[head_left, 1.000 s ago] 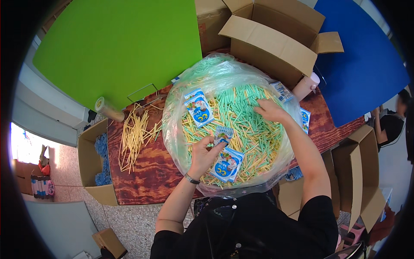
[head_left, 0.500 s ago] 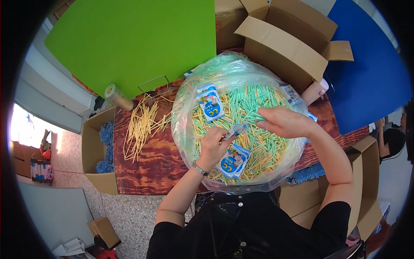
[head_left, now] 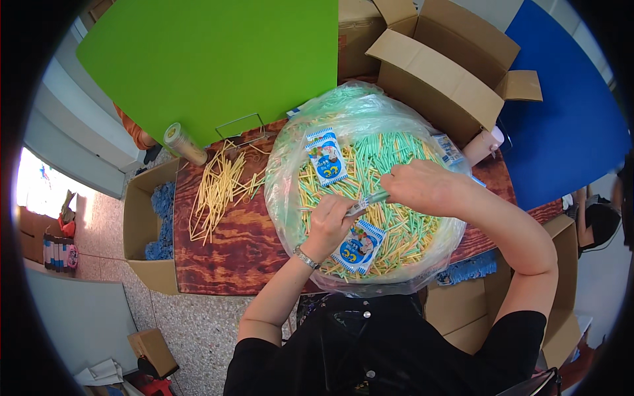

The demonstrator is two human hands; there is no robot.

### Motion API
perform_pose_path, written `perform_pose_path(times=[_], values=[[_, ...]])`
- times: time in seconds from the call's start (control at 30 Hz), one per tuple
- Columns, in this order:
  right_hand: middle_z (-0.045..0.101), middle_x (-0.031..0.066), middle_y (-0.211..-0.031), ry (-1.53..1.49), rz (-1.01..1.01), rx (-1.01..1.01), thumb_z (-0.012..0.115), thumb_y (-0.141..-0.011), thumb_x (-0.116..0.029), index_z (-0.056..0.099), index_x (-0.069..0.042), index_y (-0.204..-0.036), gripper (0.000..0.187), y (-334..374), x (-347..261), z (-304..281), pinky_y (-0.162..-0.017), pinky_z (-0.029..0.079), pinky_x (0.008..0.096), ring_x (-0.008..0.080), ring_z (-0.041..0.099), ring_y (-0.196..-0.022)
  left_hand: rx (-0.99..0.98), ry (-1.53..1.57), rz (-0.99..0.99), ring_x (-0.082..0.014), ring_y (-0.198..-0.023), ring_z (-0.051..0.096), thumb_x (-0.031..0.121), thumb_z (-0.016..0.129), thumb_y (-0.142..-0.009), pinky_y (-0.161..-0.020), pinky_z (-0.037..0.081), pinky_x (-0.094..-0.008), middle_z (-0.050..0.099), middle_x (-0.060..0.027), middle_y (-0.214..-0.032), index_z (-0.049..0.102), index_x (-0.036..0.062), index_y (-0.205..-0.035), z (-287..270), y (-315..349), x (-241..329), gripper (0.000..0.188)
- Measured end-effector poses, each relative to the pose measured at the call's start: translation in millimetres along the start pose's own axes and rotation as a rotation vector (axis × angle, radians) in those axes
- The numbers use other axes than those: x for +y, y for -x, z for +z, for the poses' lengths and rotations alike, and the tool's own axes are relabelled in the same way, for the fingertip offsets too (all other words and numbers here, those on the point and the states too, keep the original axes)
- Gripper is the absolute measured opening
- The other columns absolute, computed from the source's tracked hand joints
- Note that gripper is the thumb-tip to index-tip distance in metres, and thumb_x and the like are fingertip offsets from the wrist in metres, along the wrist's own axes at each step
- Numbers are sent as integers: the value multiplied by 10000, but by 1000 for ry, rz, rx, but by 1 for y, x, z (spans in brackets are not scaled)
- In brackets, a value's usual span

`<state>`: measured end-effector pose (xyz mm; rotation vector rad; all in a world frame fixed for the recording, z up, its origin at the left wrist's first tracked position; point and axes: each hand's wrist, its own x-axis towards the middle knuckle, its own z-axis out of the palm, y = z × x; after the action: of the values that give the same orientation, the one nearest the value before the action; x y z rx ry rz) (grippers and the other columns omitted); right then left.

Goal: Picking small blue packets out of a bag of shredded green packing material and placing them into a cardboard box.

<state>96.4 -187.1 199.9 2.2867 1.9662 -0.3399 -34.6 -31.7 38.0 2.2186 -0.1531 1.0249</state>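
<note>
My left hand point(head_left: 325, 223) grips a small printed packet point(head_left: 357, 207) and keeps its mouth turned toward the right. Between the closed fingers of my right hand point(head_left: 426, 189) is a bunch of thin green sticks point(head_left: 378, 197), whose ends meet the packet's mouth; how deep they reach inside I cannot tell. Both hands are over a big clear plastic bag point(head_left: 281, 204) heaped with green and yellow sticks point(head_left: 389, 148). On the heap lie blue-and-white packets point(head_left: 328, 164), with more packets point(head_left: 360, 247) just below my left hand.
Loose yellow sticks point(head_left: 221, 185) are spread on the reddish wooden table point(head_left: 231, 267), near a round canister point(head_left: 185, 144) and a wire stand point(head_left: 241, 127). Cardboard boxes stand behind point(head_left: 439, 76), at the left point(head_left: 148, 274) and at the lower right point(head_left: 462, 307). Green point(head_left: 211, 59) and blue point(head_left: 568, 119) panels rise at the back.
My right hand has moved left and down, bringing the green sticks to the packet's mouth. My left hand stays nearly in place, still holding the packet.
</note>
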Motion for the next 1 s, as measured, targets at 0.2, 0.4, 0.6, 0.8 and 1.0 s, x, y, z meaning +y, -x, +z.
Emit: perform_pose_path(times=[0.2, 0.4, 0.6, 0.8, 1.0], values=[[614, 172, -842, 15, -53, 122, 610, -844, -121, 576, 7, -867, 134, -9, -11, -21, -708, 533, 420, 349, 656, -819, 4, 41, -15, -256, -747, 614, 61, 803, -697, -614, 496, -358, 630, -90, -818, 632, 35, -934, -1, -3, 1, 294], [657, 181, -807, 135, -72, 59, 607, -769, -26, 639, 10, -848, 93, -10, -14, -14, -665, 558, 392, 327, 685, -801, 54, 56, 18, -249, -666, 604, 56, 798, -712, -573, 484, -352, 620, -81, -756, 628, 28, -884, 1, -4, -3, 243], [668, 174, -770, 97, -4, -17, 583, -809, -52, 613, 8, -902, 115, -12, -11, -15, -639, 546, 423, 349, 687, -747, 63, 83, -186, -189, -574, 540, 95, 848, -690, -507, 430, -301, 543, -69, -656, 526, 46, -721, 3, -5, 4, 327], [651, 175, -771, 9, 22, 58, 579, -841, -115, 578, -13, -922, 130, -7, -4, -9, -636, 535, 447, 369, 672, -750, 47, 167, -431, -109, -493, 496, 175, 866, -700, -452, 409, -268, 505, -36, -590, 482, 54, -678, 3, -4, 12, 402], [629, 171, -755, 59, 2, 73, 578, -891, -181, 537, -22, -924, 168, -4, -4, -6, -616, 503, 465, 373, 655, -733, 44, 180, -478, -102, -482, 491, 192, 872, -695, -455, 423, -256, 497, -28, -574, 476, 58, -671, 2, -2, 13, 419]])
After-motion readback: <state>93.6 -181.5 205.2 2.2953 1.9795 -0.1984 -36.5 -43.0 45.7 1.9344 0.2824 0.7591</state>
